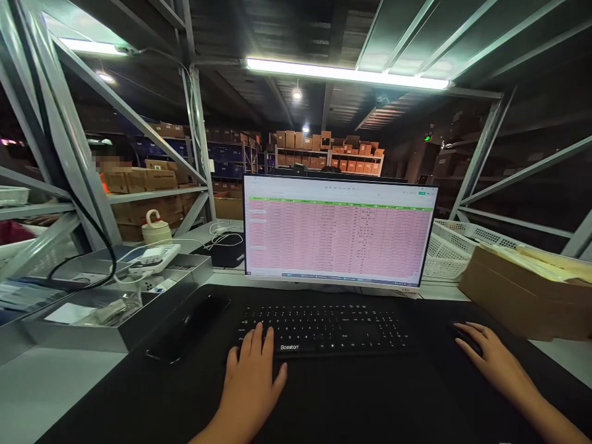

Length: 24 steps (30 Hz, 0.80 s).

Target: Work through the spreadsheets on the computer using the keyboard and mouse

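My left hand (252,376) lies flat with fingers stretched out, its fingertips on the lower left keys of a black keyboard (333,327). My right hand (490,357) rests curved over a dark mouse (462,339) on the black desk mat (351,401), right of the keyboard. Behind the keyboard stands a monitor (338,229) showing a pink and green spreadsheet.
A dark phone (187,327) lies left of the keyboard. A grey metal tray (139,320) with cables and small items sits at left, a cardboard box (522,296) and white baskets (451,246) at right. Metal shelving with boxes (148,179) fills the background.
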Available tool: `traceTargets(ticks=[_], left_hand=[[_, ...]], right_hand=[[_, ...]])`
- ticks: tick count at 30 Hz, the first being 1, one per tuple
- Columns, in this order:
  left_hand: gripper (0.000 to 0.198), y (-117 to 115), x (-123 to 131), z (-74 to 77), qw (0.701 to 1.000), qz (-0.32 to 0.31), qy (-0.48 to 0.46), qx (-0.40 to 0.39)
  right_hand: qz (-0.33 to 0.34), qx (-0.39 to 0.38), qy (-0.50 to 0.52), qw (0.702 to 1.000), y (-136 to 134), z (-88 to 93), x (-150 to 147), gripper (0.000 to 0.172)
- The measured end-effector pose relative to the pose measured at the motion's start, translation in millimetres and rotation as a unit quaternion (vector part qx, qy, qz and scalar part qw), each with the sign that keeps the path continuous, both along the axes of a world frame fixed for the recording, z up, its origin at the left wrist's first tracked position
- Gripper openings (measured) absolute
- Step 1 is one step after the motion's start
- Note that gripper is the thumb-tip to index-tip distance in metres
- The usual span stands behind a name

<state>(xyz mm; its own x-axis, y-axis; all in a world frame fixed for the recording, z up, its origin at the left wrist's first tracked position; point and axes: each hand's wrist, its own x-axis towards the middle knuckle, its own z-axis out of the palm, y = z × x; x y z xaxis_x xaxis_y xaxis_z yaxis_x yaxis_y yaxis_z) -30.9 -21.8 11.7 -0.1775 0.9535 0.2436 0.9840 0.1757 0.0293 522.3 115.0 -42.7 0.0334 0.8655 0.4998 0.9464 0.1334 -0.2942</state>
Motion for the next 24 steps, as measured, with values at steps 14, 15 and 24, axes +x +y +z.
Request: traceTargets(ticks=[14, 15, 24], left_hand=[[0.066, -4.7, 4.4, 11.5, 1.0, -0.006, -0.026, -0.017], [0.066, -5.0, 4.6, 11.9, 0.999, -0.007, -0.026, -0.019], [0.065, -7.0, 5.8, 11.9, 0.999, -0.013, -0.036, 0.002]], right_hand=[[0.005, 0.007, -0.018, 1.0, 8.4, -13.8, 18.4, 0.062], [0.005, 0.006, -0.016, 1.0, 7.8, -13.5, 18.0, 0.063], [-0.018, 0.019, -0.034, 0.999, 6.4, -5.4, 12.3, 0.058]])
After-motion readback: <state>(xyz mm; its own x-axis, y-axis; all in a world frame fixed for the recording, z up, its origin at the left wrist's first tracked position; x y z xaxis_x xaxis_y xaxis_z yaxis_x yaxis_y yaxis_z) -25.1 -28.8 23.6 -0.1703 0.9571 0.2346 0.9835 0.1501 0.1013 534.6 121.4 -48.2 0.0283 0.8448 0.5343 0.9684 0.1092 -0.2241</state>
